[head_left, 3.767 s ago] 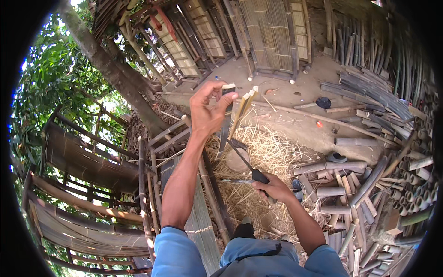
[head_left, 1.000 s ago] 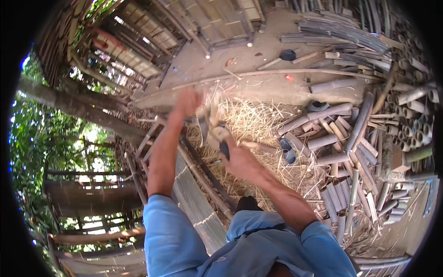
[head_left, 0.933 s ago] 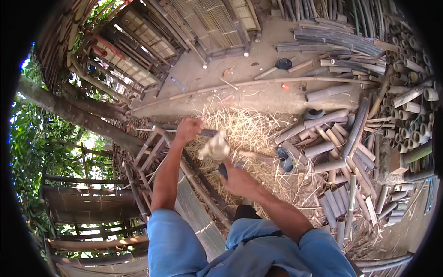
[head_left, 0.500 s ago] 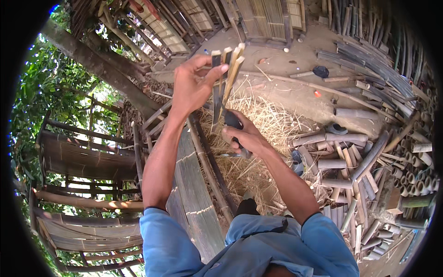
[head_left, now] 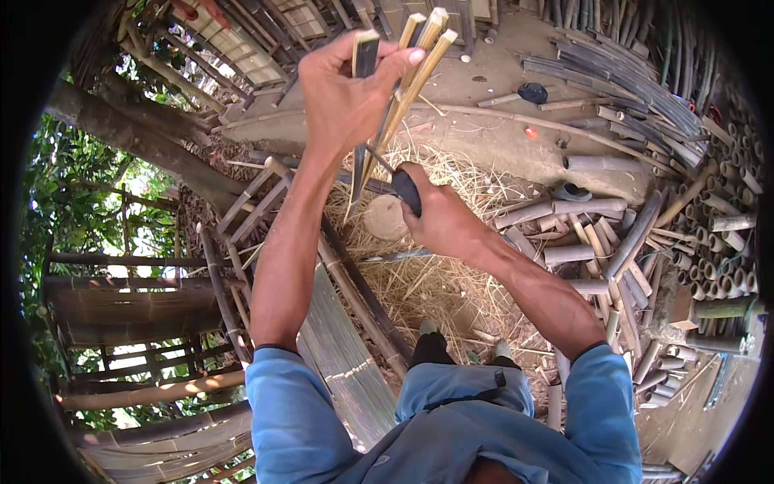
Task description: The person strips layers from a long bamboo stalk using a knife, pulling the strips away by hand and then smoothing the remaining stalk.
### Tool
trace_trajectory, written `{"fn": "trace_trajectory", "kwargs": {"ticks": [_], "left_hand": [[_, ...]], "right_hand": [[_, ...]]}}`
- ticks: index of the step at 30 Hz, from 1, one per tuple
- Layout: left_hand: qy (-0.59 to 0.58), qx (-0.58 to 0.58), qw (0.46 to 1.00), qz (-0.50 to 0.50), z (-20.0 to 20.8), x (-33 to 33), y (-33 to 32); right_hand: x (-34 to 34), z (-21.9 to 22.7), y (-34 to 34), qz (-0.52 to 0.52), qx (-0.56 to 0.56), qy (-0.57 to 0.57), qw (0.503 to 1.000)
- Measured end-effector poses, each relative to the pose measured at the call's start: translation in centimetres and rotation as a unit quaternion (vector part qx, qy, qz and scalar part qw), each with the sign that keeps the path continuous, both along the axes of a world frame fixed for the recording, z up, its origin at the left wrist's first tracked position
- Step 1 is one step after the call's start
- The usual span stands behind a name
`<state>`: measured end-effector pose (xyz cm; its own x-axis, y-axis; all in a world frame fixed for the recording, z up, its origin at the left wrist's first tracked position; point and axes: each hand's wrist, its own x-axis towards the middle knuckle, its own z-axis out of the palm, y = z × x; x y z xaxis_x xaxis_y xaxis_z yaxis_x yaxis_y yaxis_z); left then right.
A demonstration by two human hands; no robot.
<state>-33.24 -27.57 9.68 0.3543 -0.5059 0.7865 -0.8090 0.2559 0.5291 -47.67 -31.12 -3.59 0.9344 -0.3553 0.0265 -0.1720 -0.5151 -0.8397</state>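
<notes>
Left hand (head_left: 347, 89) is raised high, far centre, closed around the top of a bundle of split bamboo strips (head_left: 395, 89). Strips are long and thin, pale tan on the cut faces, one darker greenish-black strip on the left side of the bunch. Top ends fan apart above the fingers, squared off. Lower ends taper down toward a round wooden chopping block (head_left: 387, 216) sitting in a bed of straw-like shavings (head_left: 439, 278).

Right hand (head_left: 443, 218) sits lower, just right of the strips, fist wrapped around the dark handle of a knife (head_left: 403, 189). Blade runs leftward across the strips, touching them below the left hand; blade edge mostly hidden behind the strips.

Person wears blue sleeves, both forearms bare.

Around: pile of cut bamboo tube sections (head_left: 629, 242) on the right, long dark bamboo poles (head_left: 621, 73) far right, a woven split-bamboo mat (head_left: 347, 355) lying near centre-left, bamboo frame pieces (head_left: 145, 298) stacked at left, tree trunk (head_left: 137, 137) far left. Bare dirt ground (head_left: 500, 121) beyond the shavings.
</notes>
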Motion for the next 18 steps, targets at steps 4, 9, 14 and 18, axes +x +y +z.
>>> {"fn": "trace_trajectory", "kwargs": {"ticks": [4,9,14,18], "left_hand": [[0.026,0.024,0.999,-0.001,1.4,1.9,1.6],[0.084,0.081,0.991,-0.072,4.1,4.0,4.4],[0.040,-0.055,0.998,-0.006,6.1,5.2,7.2],[-0.281,-0.173,0.941,0.073,12.8,4.9,11.1]], "right_hand": [[4.1,-4.1,0.9,-0.004,0.030,-0.210,0.977],[9.8,-10.5,4.3,0.018,0.258,0.047,0.965],[11.8,-9.1,6.3,0.023,0.181,0.024,0.983],[9.5,-1.3,7.1,0.082,0.107,-0.061,0.989]]}}
